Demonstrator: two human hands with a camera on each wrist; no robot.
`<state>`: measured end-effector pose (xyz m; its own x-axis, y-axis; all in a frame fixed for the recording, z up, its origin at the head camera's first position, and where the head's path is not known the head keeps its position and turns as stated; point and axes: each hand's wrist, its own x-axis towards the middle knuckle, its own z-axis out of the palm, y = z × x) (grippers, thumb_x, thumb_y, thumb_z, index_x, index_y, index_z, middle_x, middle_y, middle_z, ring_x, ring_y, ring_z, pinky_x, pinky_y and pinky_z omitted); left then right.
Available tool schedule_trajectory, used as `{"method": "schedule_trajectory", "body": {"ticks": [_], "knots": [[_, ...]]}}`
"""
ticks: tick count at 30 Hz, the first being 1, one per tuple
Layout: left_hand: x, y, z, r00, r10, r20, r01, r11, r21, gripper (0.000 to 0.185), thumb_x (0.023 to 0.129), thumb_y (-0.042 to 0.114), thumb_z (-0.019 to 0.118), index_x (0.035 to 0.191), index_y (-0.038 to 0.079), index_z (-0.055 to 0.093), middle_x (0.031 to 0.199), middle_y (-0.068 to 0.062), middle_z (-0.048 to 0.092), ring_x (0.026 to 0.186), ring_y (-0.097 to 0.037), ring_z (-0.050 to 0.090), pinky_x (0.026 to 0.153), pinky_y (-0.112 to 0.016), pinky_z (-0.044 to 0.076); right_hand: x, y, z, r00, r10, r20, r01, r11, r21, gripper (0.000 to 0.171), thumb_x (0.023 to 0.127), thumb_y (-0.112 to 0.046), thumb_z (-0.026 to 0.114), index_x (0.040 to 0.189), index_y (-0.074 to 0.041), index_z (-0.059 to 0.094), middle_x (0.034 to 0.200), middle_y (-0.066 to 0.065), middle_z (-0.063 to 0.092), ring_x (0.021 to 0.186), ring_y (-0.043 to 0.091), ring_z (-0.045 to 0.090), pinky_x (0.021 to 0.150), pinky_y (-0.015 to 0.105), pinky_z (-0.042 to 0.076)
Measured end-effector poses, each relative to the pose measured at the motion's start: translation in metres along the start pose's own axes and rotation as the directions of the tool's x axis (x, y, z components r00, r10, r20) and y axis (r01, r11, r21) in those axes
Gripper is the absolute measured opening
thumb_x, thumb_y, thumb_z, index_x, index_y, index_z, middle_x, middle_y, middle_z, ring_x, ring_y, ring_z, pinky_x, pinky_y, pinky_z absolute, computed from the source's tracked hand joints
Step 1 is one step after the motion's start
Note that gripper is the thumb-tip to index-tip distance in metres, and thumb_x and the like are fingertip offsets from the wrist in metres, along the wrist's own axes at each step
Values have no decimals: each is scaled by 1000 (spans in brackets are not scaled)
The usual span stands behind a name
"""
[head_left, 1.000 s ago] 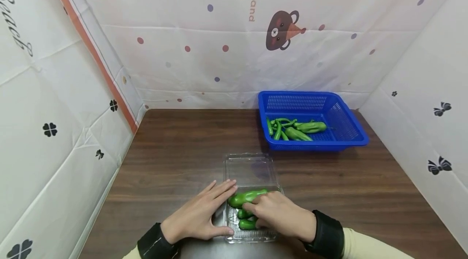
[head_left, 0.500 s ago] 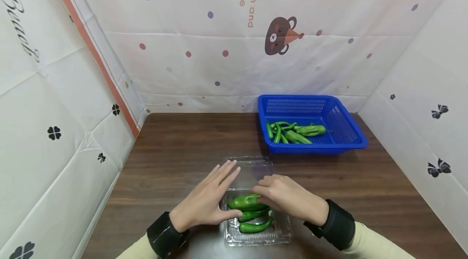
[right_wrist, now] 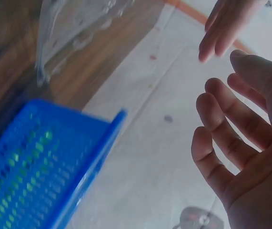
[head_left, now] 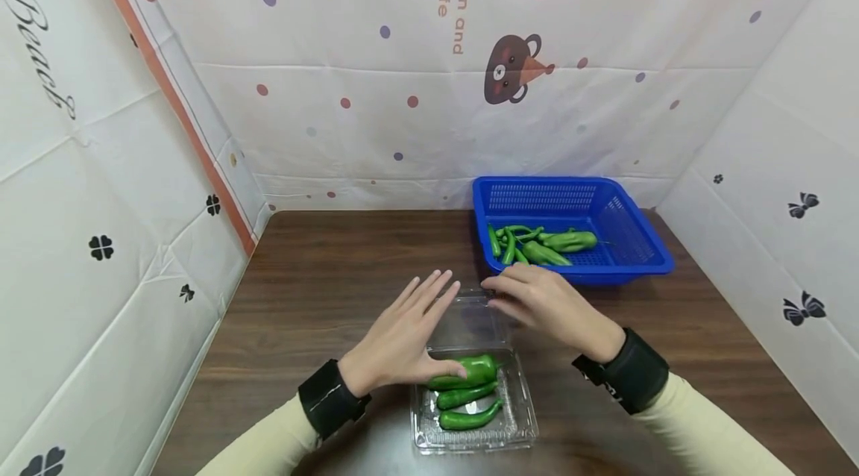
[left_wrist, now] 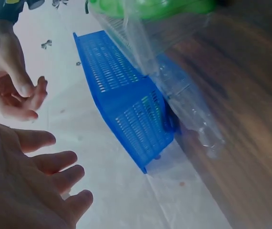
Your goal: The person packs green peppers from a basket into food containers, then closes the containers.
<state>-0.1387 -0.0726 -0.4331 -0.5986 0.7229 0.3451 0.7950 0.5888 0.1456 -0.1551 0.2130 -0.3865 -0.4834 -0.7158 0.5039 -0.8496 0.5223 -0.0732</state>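
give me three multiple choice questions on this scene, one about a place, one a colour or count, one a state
1. Where is the basket?
A. far right of the table
B. near left corner
C. on the clear box

2. How many peppers lie in the clear box?
A. one
B. three
C. six

3. How is the box's lid?
A. shut flat
B. open, lying behind the box
C. missing

Answers:
1 A, it stands by the back wall on the right.
2 B, three green ones lie side by side.
3 B, the left hand and right hand are over the opened lid.
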Motion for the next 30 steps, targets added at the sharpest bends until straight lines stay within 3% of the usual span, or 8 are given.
{"method": "schedule_trajectory", "body": {"ticks": [5, 15, 22, 30], "knots": [[15, -1, -3, 1000, -8, 21, 7, 1000, 25, 122, 79, 83, 63, 164, 6, 22, 169, -16, 19, 157, -28, 16, 126, -50, 21, 1, 19, -11, 999, 38, 17, -38, 999, -38, 37, 87, -16, 83, 122, -10, 72, 103, 3, 69, 88, 15, 64, 74, 35, 56], [41, -3, -5, 997, -8, 74, 6, 1000, 24, 116, 83, 83, 59, 164, 8, 24, 169, -14, 21, 157, -26, 16, 128, -47, 14, 1, 57, -31, 990, 130, 60, -126, 989, -72, 39, 86, -10, 84, 122, -7, 71, 107, 8, 69, 93, 19, 68, 74, 36, 61], [53, -4, -1, 997, 26, 70, -29, 999, 43, 111, 85, 81, 57, 163, 7, 28, 167, -14, 28, 155, -28, 24, 128, -45, 13, 0, 80, -42, 959, 249, 138, -235, 966, -111, 35, 90, -12, 80, 123, -6, 72, 106, 8, 69, 93, 22, 68, 74, 40, 61], [66, -6, 3, 994, 21, 105, -29, 997, 69, 105, 90, 76, 57, 163, 7, 27, 167, -15, 28, 155, -27, 23, 128, -44, 13, -2, 104, -47, 915, 335, 226, -312, 941, -133, 27, 95, -9, 75, 122, -6, 72, 107, 10, 70, 97, 26, 69, 79, 44, 60]]}}
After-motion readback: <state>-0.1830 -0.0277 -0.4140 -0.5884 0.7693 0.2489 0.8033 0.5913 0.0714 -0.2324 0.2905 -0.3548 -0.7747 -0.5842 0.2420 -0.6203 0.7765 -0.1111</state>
